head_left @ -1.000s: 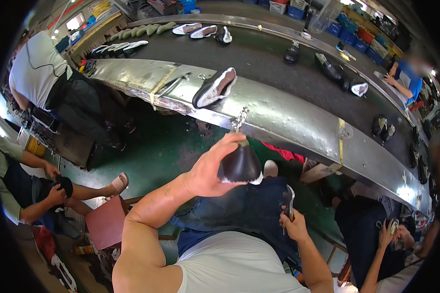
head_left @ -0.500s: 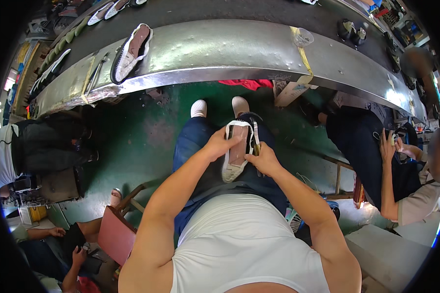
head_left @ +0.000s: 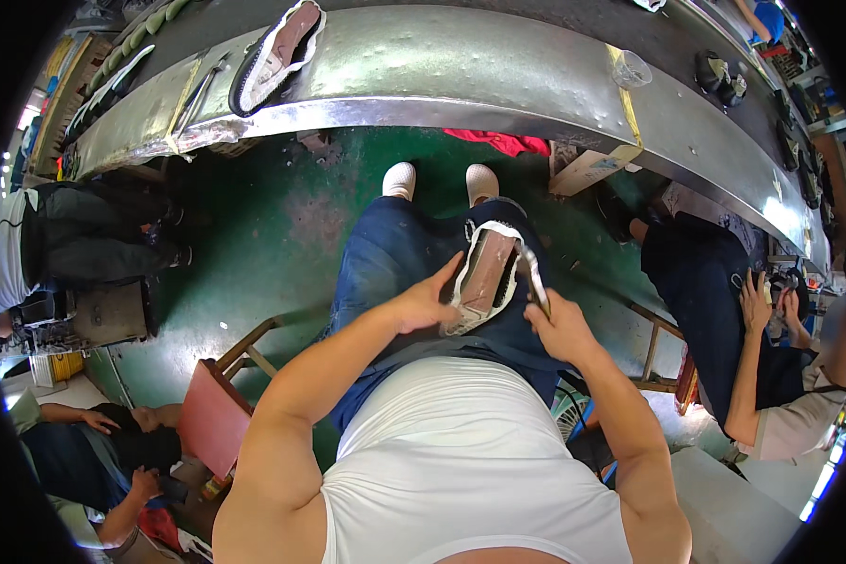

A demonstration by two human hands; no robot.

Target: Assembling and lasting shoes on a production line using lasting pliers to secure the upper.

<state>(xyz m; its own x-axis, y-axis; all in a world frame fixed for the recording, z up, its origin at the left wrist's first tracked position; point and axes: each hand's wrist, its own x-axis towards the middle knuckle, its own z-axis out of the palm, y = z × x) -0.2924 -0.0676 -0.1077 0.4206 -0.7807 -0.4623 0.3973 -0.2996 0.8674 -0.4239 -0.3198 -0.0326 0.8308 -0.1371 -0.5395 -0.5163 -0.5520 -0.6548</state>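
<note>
On my lap rests a shoe point(head_left: 487, 273) with white edging around its opening and a brown insole. Beside its near left edge is my left hand point(head_left: 423, 301), fingers spread and slightly blurred; whether it touches the shoe I cannot tell. My right hand point(head_left: 559, 327), to the right of the shoe, is closed around the handle of a slim silvery metal tool point(head_left: 533, 270). The tool's upper end lies close to the shoe's right rim; its exact kind is not clear.
A metal-edged workbench point(head_left: 442, 70) runs across the front, carrying another unfinished shoe point(head_left: 277, 56), thin tools point(head_left: 197, 94) and a clear cup point(head_left: 632, 70). A red stool point(head_left: 214, 418) stands left behind me. Seated people are at both sides; a co-worker's hands point(head_left: 755, 303) are at right.
My left hand has drawn back from inside the shoe, its fingers spreading. My right hand has moved off the shoe to the right with the tool. The shoe now lies tilted on my lap.
</note>
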